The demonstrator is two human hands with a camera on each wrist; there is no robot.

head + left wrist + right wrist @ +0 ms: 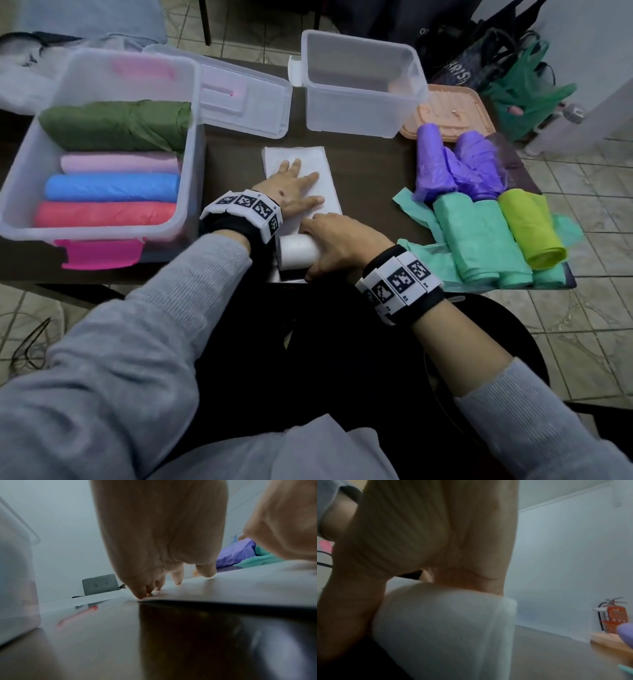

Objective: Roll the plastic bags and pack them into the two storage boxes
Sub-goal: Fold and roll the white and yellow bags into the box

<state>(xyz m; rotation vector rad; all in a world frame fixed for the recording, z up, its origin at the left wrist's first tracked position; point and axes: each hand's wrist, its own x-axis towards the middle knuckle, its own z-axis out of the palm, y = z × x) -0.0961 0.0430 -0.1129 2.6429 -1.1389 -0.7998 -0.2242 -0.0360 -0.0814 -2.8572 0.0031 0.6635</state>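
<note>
Head view: 4 rolls [109,185] fill 1 box [20,192]; left hand [291,188] flat, right hand [339,240] gripping white bag [298,253].

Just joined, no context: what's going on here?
A person is rolling a white plastic bag on the table. The left hand presses its flat part down; the right hand grips the rolled end. The left storage box holds four rolls; the right storage box looks empty. Purple, green and yellow bags wait at the right.
</note>
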